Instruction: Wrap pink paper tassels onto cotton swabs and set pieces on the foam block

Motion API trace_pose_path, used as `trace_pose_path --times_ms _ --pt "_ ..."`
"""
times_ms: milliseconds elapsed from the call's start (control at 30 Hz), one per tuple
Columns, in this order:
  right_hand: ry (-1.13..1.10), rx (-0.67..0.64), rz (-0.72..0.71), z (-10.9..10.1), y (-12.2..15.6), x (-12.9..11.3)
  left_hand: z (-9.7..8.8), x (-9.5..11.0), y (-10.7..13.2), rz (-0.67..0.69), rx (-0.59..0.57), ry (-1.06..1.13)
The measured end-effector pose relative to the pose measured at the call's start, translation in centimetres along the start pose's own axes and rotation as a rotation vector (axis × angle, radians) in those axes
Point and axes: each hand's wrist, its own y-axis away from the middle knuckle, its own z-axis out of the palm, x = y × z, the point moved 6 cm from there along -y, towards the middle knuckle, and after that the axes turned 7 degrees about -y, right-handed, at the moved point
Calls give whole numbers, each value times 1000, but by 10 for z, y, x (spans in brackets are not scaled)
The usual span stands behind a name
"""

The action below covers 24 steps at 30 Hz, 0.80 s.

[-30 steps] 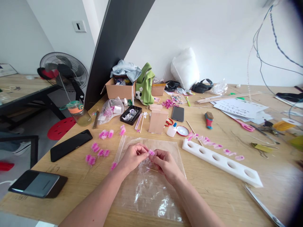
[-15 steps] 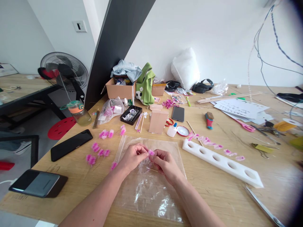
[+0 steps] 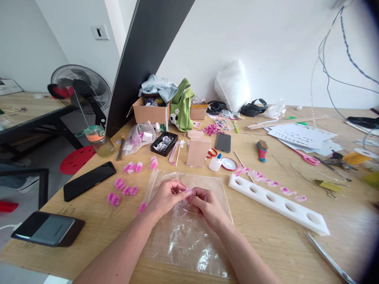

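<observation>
Over a clear plastic bag lying flat on the table, my left hand and my right hand meet. Their fingertips pinch a small pink petal piece between them, mostly covered by the fingers. Below the hands a thin pale stick shows on the bag, partly hidden by the right hand. Several finished-looking pink tufts lie to the left of the bag. On the right, a row of loose pink petals runs behind a white foam strip with round holes.
A glue bottle, a round lid and a cardboard piece stand beyond the bag. Two phones, one a black phone, lie left. Metal tweezers rest near the right edge. Boxes and a green bag line the back.
My left thumb and fingers have shifted slightly over the pink petal piece, so less of it shows. Everything else on the table stays in place.
</observation>
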Motion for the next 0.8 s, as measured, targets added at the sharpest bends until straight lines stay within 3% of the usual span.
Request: trace_pose_path --times_ms 800 --pt "-21 43 8 -2 1 -3 -1 -1 0 7 19 0"
